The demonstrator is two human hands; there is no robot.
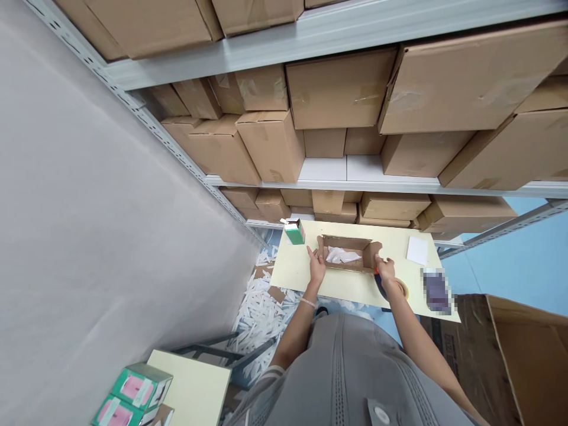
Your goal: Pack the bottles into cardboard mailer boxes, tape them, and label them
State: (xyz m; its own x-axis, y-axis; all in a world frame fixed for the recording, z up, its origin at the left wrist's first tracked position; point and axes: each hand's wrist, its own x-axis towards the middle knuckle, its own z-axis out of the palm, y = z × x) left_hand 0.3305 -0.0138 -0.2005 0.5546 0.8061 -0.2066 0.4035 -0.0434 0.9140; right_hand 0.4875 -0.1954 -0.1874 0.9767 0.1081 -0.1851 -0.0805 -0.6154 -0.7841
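An open cardboard box (348, 267) sits on the pale yellow table, with white crumpled packing material (341, 255) inside. At its left end is my left hand (316, 269), thumb and fingers around the end flap. My right hand (386, 269) grips the flap at the opposite end. Just below the right hand lie a roll of tape (403, 288) and a dark tape dispenser (380, 286) with an orange part, both partly hidden by the wrist. A small green and white carton (294, 232) with its top open stands to the left of the box.
Shelves of cardboard boxes (341, 89) rise behind the table (293, 272). White paper (417, 250) and a blurred dark item (437, 291) lie at the right. Paper strips (257, 307) cover the floor. Green cartons (139, 387) are lower left; a large open box (470, 349) stands right.
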